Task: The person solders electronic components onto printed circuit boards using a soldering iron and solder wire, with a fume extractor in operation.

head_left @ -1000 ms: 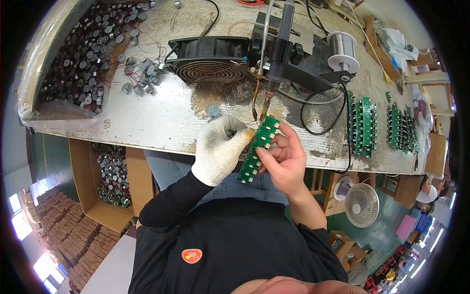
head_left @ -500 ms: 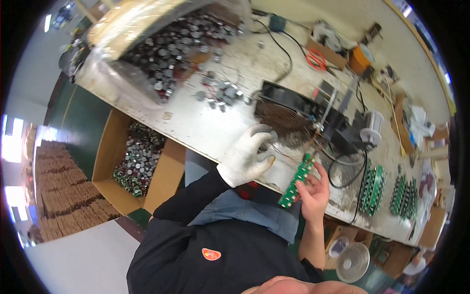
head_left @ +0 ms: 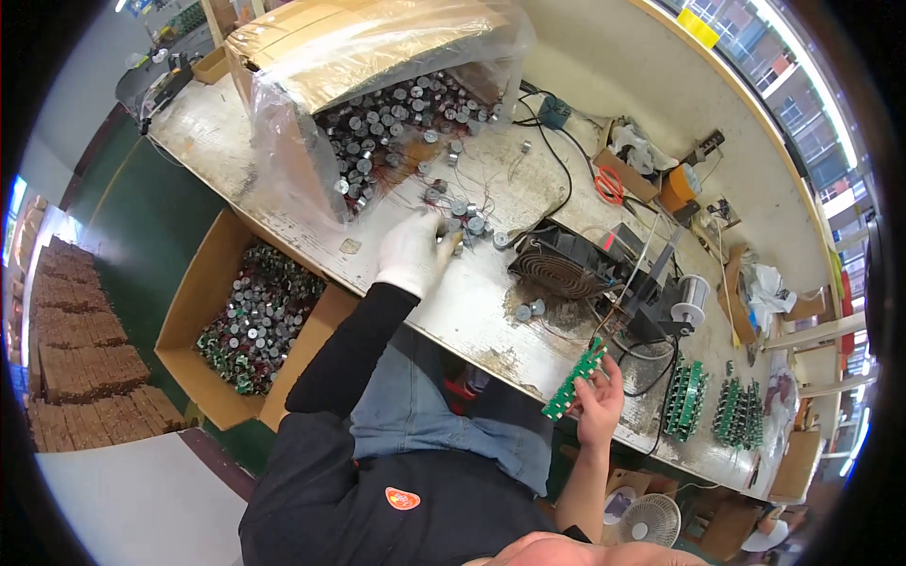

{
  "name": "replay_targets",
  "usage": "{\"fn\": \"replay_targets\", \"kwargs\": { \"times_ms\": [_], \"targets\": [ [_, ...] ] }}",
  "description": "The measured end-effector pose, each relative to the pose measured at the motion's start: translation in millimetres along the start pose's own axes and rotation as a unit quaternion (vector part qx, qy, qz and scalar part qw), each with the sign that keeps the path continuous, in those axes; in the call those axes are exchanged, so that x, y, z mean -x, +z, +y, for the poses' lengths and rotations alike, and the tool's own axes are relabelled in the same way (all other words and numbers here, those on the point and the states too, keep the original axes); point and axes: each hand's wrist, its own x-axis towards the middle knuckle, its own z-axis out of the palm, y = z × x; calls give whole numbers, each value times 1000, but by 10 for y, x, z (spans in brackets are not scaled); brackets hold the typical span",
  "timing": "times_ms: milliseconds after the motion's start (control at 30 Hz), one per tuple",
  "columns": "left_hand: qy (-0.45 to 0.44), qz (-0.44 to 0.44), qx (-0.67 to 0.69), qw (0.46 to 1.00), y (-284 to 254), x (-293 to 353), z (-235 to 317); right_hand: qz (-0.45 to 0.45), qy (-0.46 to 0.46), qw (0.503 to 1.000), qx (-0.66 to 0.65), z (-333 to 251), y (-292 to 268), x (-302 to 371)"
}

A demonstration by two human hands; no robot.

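Observation:
My left hand [head_left: 411, 253], in a white glove, reaches to the near edge of a small pile of round silver motors [head_left: 475, 226] with thin wires. Its thumb and fingers curl around one motor there, partly hidden by the glove. My bare right hand [head_left: 598, 400] pinches a narrow green circuit board strip [head_left: 573, 380] between thumb and fingers, over the front edge of the bench. The strip's far end is close to a thin rod at the black stand. Two loose motors [head_left: 530, 310] lie between my hands, in front of a black fan [head_left: 559, 269].
A plastic-lined carton [head_left: 311, 57] full of motors lies at the back left. Below the bench edge stands an open cardboard box [head_left: 193, 321] of motors and boards. Rightward are a solder wire spool [head_left: 691, 292], green board stacks [head_left: 686, 401], red scissors [head_left: 609, 184] and cables.
My left hand has moved left and away from me, from near the fan to the motor pile. Two motors now show where it was. My right hand still holds the board.

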Motion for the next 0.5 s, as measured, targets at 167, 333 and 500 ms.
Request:
{"fn": "replay_targets", "kwargs": {
  "times_ms": [167,333,500],
  "targets": [
    [-5,-40,77,996,-35,204,-107,20,13,1000,-2,8,-17,-9],
    [13,-39,167,985,-96,372,-140,24,28,999,-29,6,-35,-32],
    [-105,-81,358,924,-176,424,-34,18,29,999,-36,11,-70,-29]
  ]
}}
